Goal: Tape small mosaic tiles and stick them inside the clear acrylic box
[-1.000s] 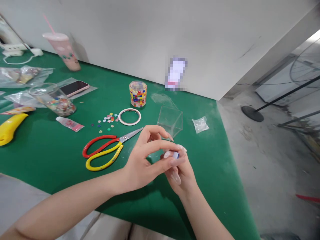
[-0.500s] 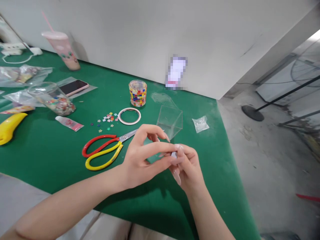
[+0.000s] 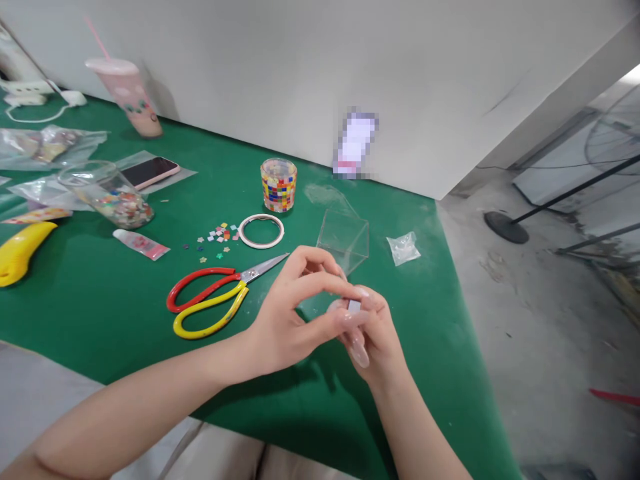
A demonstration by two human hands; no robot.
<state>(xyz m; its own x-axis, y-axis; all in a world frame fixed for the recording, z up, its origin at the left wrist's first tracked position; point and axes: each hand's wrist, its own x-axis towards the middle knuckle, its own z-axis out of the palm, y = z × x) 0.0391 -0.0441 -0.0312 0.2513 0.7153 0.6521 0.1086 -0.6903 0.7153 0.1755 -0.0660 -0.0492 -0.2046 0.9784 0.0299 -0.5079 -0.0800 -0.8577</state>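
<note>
My left hand (image 3: 295,317) reaches in from the left, thumb and index finger closed at a small pale square piece (image 3: 354,306). Against them, my right hand (image 3: 380,337) has its fingers bent, pinching at the same piece. Fingertips hide most of it, so I cannot tell its exact kind. Just beyond the hands stands a clear square box (image 3: 350,237), partly covered by my left fingers. To the left lie scissors (image 3: 207,303) with one red and one yellow handle, blades slightly behind my left hand. A white tape roll (image 3: 242,230) rests flat past the scissors.
Loose coloured squares and stars (image 3: 220,233) lie near a small tube (image 3: 141,245). Behind are a mosaic-covered glass (image 3: 279,190), a tilted glass of pieces (image 3: 120,207), a phone (image 3: 153,173) and a pink cup (image 3: 127,97). A plastic packet (image 3: 403,248) sits near the right edge.
My left index finger and thumb have spread slightly apart, and more of the pale piece shows between the fingertips. The view has shifted slightly; the objects on the table stay in place.
</note>
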